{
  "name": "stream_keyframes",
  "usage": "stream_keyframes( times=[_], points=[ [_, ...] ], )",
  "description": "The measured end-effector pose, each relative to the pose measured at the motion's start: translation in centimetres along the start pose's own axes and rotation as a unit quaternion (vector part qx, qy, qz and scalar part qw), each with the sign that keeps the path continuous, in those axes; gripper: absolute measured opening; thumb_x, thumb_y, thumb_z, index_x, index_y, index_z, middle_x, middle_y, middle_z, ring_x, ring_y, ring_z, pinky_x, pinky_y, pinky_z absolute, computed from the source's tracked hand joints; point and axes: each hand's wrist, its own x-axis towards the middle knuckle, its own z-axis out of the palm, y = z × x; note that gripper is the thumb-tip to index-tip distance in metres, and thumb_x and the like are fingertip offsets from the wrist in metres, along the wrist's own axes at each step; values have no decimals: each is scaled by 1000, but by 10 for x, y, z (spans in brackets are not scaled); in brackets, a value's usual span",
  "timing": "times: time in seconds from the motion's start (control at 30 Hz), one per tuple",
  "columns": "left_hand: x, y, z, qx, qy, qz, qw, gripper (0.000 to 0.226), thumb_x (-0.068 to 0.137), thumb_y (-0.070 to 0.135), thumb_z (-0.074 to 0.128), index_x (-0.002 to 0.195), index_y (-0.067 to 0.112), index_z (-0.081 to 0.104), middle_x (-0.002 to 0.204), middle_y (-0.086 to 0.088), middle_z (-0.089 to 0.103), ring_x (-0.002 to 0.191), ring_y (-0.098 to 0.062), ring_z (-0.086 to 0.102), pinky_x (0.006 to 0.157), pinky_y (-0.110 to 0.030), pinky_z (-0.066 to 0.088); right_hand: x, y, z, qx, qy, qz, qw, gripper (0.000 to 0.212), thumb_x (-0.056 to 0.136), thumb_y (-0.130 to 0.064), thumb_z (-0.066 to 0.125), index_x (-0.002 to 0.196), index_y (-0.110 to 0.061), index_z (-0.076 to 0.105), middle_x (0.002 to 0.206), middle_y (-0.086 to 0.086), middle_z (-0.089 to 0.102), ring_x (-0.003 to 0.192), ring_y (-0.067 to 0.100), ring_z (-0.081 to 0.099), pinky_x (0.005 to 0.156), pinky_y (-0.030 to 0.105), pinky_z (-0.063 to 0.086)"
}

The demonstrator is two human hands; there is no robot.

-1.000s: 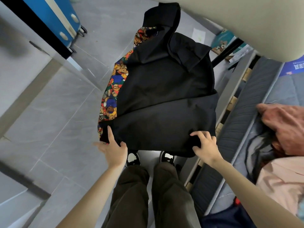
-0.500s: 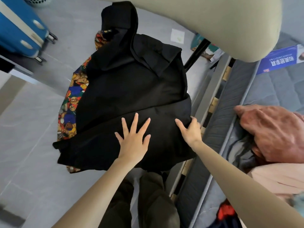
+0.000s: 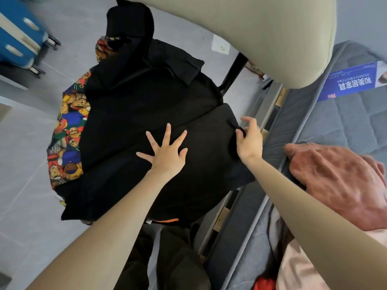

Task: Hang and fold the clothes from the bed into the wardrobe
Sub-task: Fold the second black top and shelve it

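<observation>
Grey floor (image 3: 31, 143); black garment (image 3: 146, 105) lengthwise away; left hand (image 3: 167, 155) flat, right hand (image 3: 250, 143) pinches it.

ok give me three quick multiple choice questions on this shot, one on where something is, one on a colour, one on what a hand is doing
1. Where is the blue suitcase?
A. on a shelf
B. on the floor, upper left
C. under the jacket

2. What colour is the outside of the jacket under the hands?
A. black
B. white
C. green

3. How does the left hand lie?
A. curled in a fist
B. flat on the jacket, fingers spread
C. hanging clear of the jacket

Answers:
1 B, its body and wheels show over the grey tiles in that corner.
2 A, the outer cloth is black, with a bear-print lining showing at its left edge.
3 B, its fingers fan out straight on the cloth, while the right hand pinches the jacket's right edge.
</observation>
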Motion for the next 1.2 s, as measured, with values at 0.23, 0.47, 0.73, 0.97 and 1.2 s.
stream_keyframes(
  times=[0.23, 0.47, 0.73, 0.97, 1.2],
  points=[
    [-36, -33, -4, -107, 96, 56, 988, 54, 100, 20, 47, 149, 32, 28, 162, 1, 0, 148, -23, -7, 117, -54, 11, -51, -4, 19, -66, -86, -37, 993, 57, 97, -16, 52, 149, -26, 31, 157, 5, 21, 143, 27, 15, 114, 40, 25],
    [-101, -103, -23, -243, 235, 11, 941, 39, 99, 13, 47, 138, 22, 48, 139, 0, 47, 127, -11, 45, 102, -21, 39, -126, -52, 62, -45, -147, -146, 977, 40, 97, -14, 52, 136, -21, 48, 141, 1, 43, 129, 18, 38, 107, 30, 33],
    [-162, -210, -30, -385, 345, -136, 845, 23, 98, 8, 46, 117, 8, 59, 112, -8, 58, 100, -23, 59, 80, -24, 44, -198, -106, 130, -57, -230, -234, 943, 31, 99, -15, 49, 128, -25, 52, 132, -7, 47, 117, 10, 49, 88, 20, 42],
    [-176, -300, -29, -466, 274, -187, 820, 26, 99, 12, 45, 124, 12, 52, 122, -12, 57, 102, -29, 60, 85, -34, 48, -242, -169, 209, -115, -249, -357, 893, 32, 97, -13, 52, 129, -17, 55, 141, -4, 40, 121, 16, 50, 88, 33, 51],
    [-167, -355, -38, -493, 261, -161, 814, 27, 98, 12, 45, 125, 15, 51, 117, -6, 59, 98, -25, 62, 76, -23, 42, -227, -232, 286, -297, -205, -418, 834, 40, 98, -18, 50, 137, -12, 48, 150, 4, 37, 129, 27, 43, 93, 41, 48]
  ],
)
